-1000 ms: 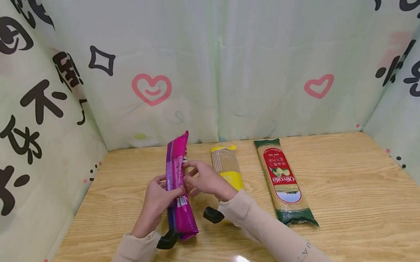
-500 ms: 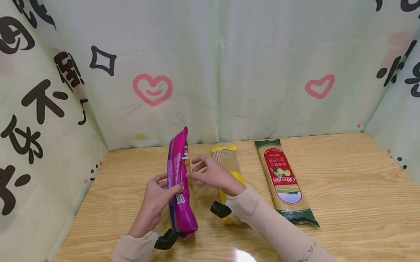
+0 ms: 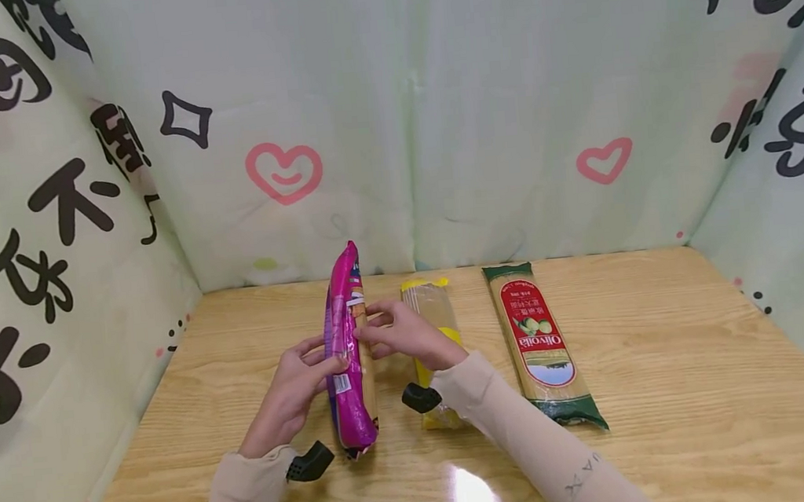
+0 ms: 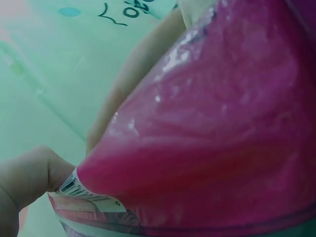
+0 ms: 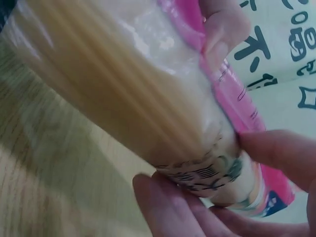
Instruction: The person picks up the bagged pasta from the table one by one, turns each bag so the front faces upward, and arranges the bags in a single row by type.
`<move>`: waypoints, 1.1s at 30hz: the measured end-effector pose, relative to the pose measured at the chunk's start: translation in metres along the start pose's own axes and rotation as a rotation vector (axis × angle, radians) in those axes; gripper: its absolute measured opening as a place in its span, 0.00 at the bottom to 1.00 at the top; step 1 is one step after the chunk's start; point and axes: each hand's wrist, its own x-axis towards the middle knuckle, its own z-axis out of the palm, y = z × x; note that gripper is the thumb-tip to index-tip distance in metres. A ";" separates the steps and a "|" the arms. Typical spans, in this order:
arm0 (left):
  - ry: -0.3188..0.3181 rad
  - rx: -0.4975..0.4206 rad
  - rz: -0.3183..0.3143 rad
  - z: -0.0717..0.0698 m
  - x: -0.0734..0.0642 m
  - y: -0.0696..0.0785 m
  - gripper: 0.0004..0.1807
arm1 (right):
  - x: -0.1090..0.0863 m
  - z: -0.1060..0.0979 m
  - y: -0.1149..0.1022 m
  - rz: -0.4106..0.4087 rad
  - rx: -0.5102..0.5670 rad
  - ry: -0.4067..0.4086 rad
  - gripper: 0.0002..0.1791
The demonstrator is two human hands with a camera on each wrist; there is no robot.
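Note:
A long magenta pack of dried noodles [image 3: 343, 342] stands on its narrow side, tilted, at the left of the middle. My left hand [image 3: 288, 390] holds it from the left, thumb across the barcode side. From the right, my right hand [image 3: 409, 335] grips its upper half. In the right wrist view, the thumb is on one edge and the fingers curl under the clear window [image 5: 113, 84], where straw-coloured strands show. The magenta wrapper [image 4: 207, 128] fills most of the left wrist view, partly hiding the right hand behind it.
A yellow-ended clear pack of noodles [image 3: 426, 304] lies just right, partly under the right hand and wrist. Farther right lies a green-ended spaghetti pack [image 3: 539, 335] with a red label. Printed curtains [image 3: 505, 117] border the wooden table [image 3: 682, 386] at the back and sides.
The magenta pack has turned so its clear window side shows more to the right. The right hand moved off it slightly, then came back to grip it.

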 end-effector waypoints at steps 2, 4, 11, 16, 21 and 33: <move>-0.011 -0.015 -0.003 0.000 0.000 0.000 0.38 | 0.001 0.000 0.001 0.001 0.017 -0.012 0.35; -0.021 -0.023 -0.003 -0.001 0.000 0.000 0.38 | 0.002 0.000 0.003 0.007 0.039 -0.032 0.35; -0.037 -0.011 0.007 0.000 -0.001 -0.001 0.38 | -0.001 0.001 0.001 0.016 0.094 -0.055 0.33; -0.039 0.024 0.027 -0.001 -0.001 0.001 0.38 | -0.002 0.003 -0.001 0.007 0.106 -0.026 0.31; -0.040 0.061 0.038 -0.001 -0.002 0.002 0.38 | -0.003 0.005 -0.004 -0.005 0.102 0.033 0.29; 0.014 0.180 0.139 0.000 -0.012 0.003 0.38 | -0.005 0.013 -0.006 -0.039 0.122 0.171 0.26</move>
